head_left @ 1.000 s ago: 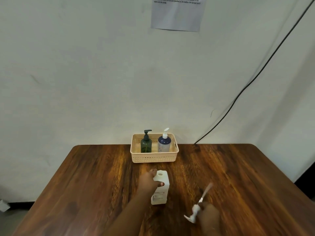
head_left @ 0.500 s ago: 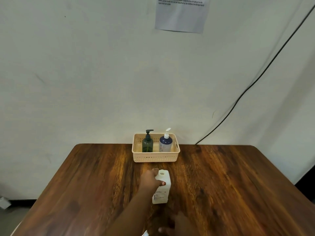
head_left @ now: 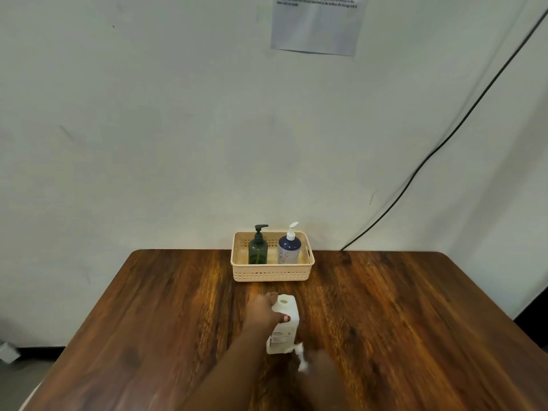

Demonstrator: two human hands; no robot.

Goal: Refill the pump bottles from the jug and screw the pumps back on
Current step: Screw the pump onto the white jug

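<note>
Grip of the left hand (head_left: 261, 314) clamps the square white plastic bottle (head_left: 282, 336); blurred right hand (head_left: 321, 366), grip unclear.

Soft, even indoor light; wide-angle bending at edges; the right hand (head_left: 323, 366) is motion-blurred.

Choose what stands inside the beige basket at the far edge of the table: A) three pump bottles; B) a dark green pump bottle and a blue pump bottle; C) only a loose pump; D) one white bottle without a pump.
B: the dark green bottle and the blue bottle stand upright side by side in the basket, each with its pump on.
</note>
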